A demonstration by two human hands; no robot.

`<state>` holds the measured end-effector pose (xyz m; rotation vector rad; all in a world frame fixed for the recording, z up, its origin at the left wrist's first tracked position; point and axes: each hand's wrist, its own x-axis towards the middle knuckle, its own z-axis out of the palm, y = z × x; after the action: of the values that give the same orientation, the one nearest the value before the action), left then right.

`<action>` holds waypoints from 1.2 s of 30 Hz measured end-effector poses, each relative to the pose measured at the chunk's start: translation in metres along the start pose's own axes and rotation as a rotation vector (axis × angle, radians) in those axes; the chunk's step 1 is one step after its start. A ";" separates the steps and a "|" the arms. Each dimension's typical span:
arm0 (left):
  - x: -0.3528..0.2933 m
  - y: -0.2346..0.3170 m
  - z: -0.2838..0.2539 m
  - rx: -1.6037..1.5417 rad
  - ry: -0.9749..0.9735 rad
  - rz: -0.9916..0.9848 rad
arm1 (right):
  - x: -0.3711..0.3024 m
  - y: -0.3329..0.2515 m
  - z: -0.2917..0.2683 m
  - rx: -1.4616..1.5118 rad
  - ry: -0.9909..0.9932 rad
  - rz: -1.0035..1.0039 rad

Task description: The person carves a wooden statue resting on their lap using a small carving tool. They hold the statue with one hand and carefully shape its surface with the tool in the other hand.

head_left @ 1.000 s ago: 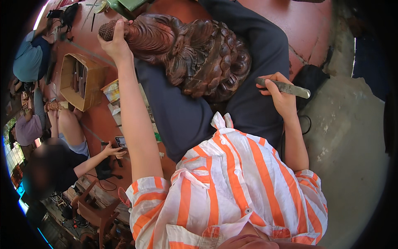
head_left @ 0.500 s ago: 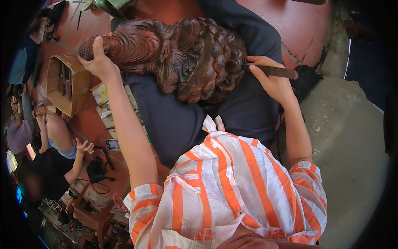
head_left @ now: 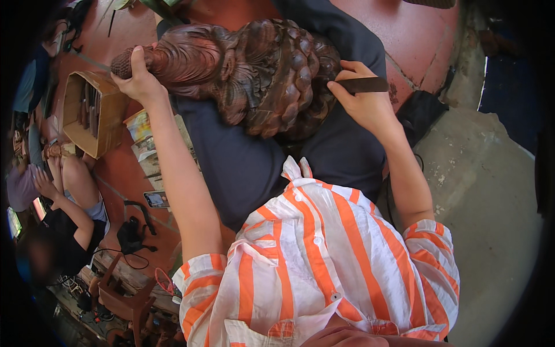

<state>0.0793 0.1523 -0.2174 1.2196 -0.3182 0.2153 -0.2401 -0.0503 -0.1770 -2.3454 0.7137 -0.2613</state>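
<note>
A dark brown carved wooden statue (head_left: pixel 248 75) lies on its side across my lap, its knobbly head to the left and its petalled base to the right. My left hand (head_left: pixel 140 78) is wrapped round the head and neck, thumb on the upper side. At the base, my right hand (head_left: pixel 367 104) grips a flat, dark-handled carving tool (head_left: pixel 364 85). The tool's working end, toward the petals, is mostly hidden by fingers and the base. My right fingertips are close against the statue's edge.
On the left stands a cardboard box (head_left: pixel 95 118) holding long tools. Beside it lie papers (head_left: pixel 144 139) and a phone (head_left: pixel 156 199) on the red tiled floor. Another person (head_left: pixel 69 225) sits at far left near a brown chair (head_left: pixel 124 295). A grey slab (head_left: pixel 480 214) is at right.
My right hand has shifted slightly left and up along the base, and the tool handle now lies more level. The statue has tilted a little. The other person's raised hand has moved up and left.
</note>
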 end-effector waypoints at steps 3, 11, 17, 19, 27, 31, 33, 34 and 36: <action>0.001 -0.001 -0.002 -0.020 0.000 -0.023 | -0.005 -0.004 0.014 -0.230 0.114 -0.114; -0.003 0.001 0.000 0.025 0.015 0.017 | 0.002 0.018 -0.005 0.189 0.005 0.050; -0.001 0.002 -0.005 0.034 0.025 0.009 | -0.006 0.006 0.016 -0.124 0.125 -0.129; -0.005 0.004 0.000 0.057 0.034 0.016 | -0.003 0.018 0.008 0.092 0.047 0.008; -0.003 0.000 -0.006 0.081 0.058 0.012 | -0.005 0.005 0.014 -0.052 0.068 -0.070; -0.012 0.009 0.005 0.103 0.070 -0.028 | -0.001 0.027 0.003 0.185 0.044 0.011; -0.007 0.006 0.001 0.112 0.065 0.002 | -0.003 0.015 0.009 0.092 0.060 -0.075; -0.006 0.003 -0.003 0.120 0.060 0.013 | -0.006 0.005 0.015 -0.064 0.110 -0.089; -0.002 -0.002 -0.012 0.163 0.076 0.045 | -0.007 0.007 0.015 -0.069 0.087 -0.123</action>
<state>0.0793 0.1632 -0.2240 1.3620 -0.2660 0.3304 -0.2437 -0.0430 -0.1926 -2.4598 0.6293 -0.4014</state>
